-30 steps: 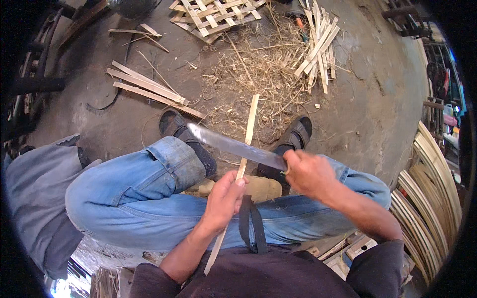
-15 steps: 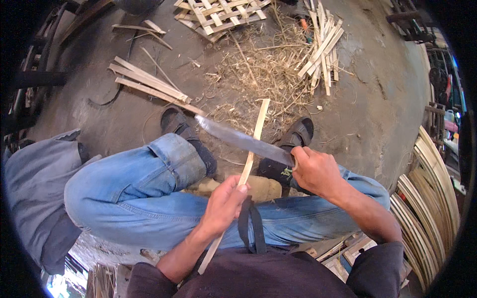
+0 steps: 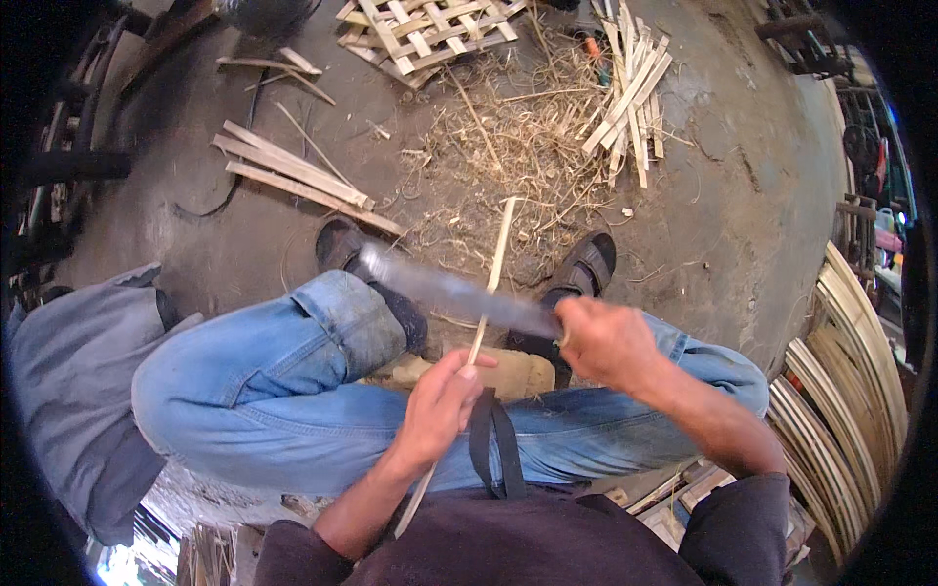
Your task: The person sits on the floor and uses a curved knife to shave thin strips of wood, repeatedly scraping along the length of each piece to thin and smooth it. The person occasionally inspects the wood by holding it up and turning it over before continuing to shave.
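A thin, pale bamboo strip slants up from beside my left forearm to the floor shavings in front of me. My left hand is closed around its lower part, the thumb along it and one finger reaching out past it. In my right hand is the handle of a long knife, mostly covered by the fist. The knife blade, blurred by motion, points left and lies across the strip, a little beyond my left hand. Under the strip, between my legs, rests a pale wooden block.
Shavings litter the floor ahead. Cut strips are piled at the far right, more strips lie at the left, and a woven lattice panel lies at the back. Long bent strips stand at my right; grey cloth hangs at left.
The knife and my right hand have shifted left and slightly nearer along the strip. The strip has turned to show a narrower side, its far end moving a little left.
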Motion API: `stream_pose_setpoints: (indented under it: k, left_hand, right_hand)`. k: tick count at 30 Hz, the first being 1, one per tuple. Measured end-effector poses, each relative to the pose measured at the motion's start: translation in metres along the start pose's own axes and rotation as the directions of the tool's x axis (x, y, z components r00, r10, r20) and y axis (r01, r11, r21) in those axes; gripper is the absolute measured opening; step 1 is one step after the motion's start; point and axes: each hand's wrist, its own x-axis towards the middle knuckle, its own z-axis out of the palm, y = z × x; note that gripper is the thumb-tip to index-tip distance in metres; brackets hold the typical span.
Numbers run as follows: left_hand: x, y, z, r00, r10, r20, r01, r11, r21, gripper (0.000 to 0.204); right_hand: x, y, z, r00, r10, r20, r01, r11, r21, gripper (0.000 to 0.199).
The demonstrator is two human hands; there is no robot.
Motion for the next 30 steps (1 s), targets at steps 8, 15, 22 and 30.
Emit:
stream_pose_setpoints:
  k: [8,15,22,30]
  left_hand:
    - [0.006,-0.005,-0.004,0.991,0.127,-0.052,-0.118,0.981,0.151,0.039]
    - [0.005,-0.004,-0.002,0.992,0.121,-0.03,-0.119,0.99,0.078,0.039]
    - [0.007,-0.019,-0.007,0.999,0.044,-0.03,-0.044,0.999,0.004,0.04]
    - [0.002,-0.013,-0.004,0.997,0.068,-0.032,-0.065,0.994,0.083,0.04]
  right_hand:
    - [0.006,-0.016,0.006,0.99,-0.139,-0.011,0.136,0.981,-0.14,0.017]
    - [0.003,-0.012,0.004,0.987,-0.163,-0.008,0.157,0.963,-0.219,0.009]
    - [0.001,-0.009,0.0,0.982,-0.177,0.067,0.185,0.971,-0.152,0.008]
    - [0.001,-0.012,-0.01,0.985,-0.121,0.126,0.129,0.99,-0.058,0.009]
